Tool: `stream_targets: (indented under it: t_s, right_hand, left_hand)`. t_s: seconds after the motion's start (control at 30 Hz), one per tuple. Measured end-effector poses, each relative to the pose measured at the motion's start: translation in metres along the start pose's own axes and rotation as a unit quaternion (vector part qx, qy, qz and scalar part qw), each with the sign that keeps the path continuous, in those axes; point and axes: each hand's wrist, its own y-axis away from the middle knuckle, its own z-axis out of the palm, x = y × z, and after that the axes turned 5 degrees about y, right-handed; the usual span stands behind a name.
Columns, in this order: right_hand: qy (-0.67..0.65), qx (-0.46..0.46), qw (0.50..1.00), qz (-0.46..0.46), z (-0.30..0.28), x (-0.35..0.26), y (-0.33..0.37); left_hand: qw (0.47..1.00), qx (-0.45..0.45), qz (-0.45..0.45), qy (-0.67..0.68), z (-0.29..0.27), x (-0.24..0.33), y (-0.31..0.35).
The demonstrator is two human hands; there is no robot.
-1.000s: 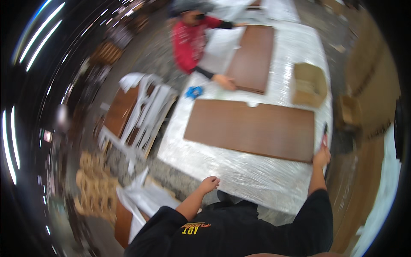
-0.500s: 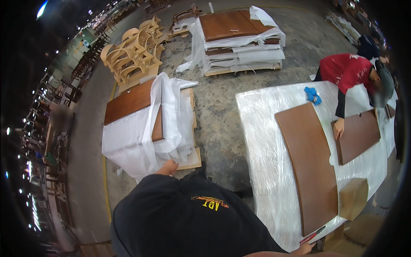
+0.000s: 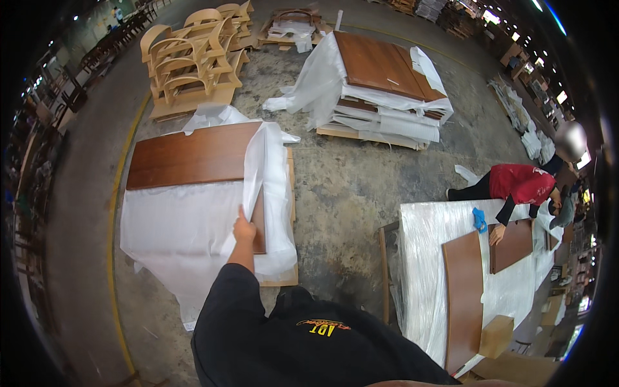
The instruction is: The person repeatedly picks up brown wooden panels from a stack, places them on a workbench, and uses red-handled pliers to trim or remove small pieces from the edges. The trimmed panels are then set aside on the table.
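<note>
The left hand (image 3: 244, 231) is on the left side of the frame, touching a white sheet (image 3: 180, 219) near its edge. The fingers are bent, but it is hard to tell if they pinch the sheet. The right hand is out of sight.

The sheet lies over a pile of wood. Above the hand, a brown board (image 3: 193, 155) lies bare at the top of the pile. Just right of the hand, a strip of brown wood (image 3: 259, 226) peeks out. So this pile is only partly uncovered.

At the lower right, a table wrapped in clear plastic (image 3: 419, 277) has a long brown board (image 3: 463, 297) lying bare on it. A co-worker's hand (image 3: 496, 235) touches a shorter brown board (image 3: 512, 248) there. Those two look free of sheets.

In the upper middle, another pile (image 3: 387, 68) has bare wood on top and white sheets lower down. Some boards are bare, and many seem left between sheets. Nobody could count them from here.
</note>
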Motion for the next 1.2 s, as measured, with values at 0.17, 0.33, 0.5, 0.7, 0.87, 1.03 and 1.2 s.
stream_targets:
  t_s: [0.17,0.33,0.5,0.7,0.87,1.03,1.2]
  right_hand:
    - [0.065,-0.108,0.986,-0.107,-0.026,-0.118,-0.098]
    - [0.22,-0.015,0.944,-0.247,-0.062,-0.296,-0.262]
    - [-0.058,-0.107,0.9,-0.418,-0.001,-0.539,-0.346]
    - [-0.135,-0.038,0.795,-0.59,0.087,-0.751,-0.349]
    - [0.135,-0.022,0.761,-0.634,0.075,-0.809,-0.407]
    - [0.202,-0.065,0.744,-0.634,0.052,-0.816,-0.428]
    - [0.259,-0.084,0.755,-0.596,0.037,-0.837,-0.432]
  left_hand:
    - [0.973,-0.125,0.165,0.105,0.068,-0.001,0.055]
    - [0.938,-0.31,0.098,0.117,0.095,-0.005,0.122]
    - [0.835,-0.389,-0.104,0.374,0.031,-0.012,0.112]
    - [0.798,-0.071,-0.249,0.544,-0.007,0.015,0.066]
    - [0.722,0.013,-0.33,0.608,0.041,0.08,0.007]
    - [0.606,0.154,-0.409,0.664,0.07,0.126,-0.002]
    - [0.583,0.217,-0.437,0.65,0.077,0.139,-0.004]
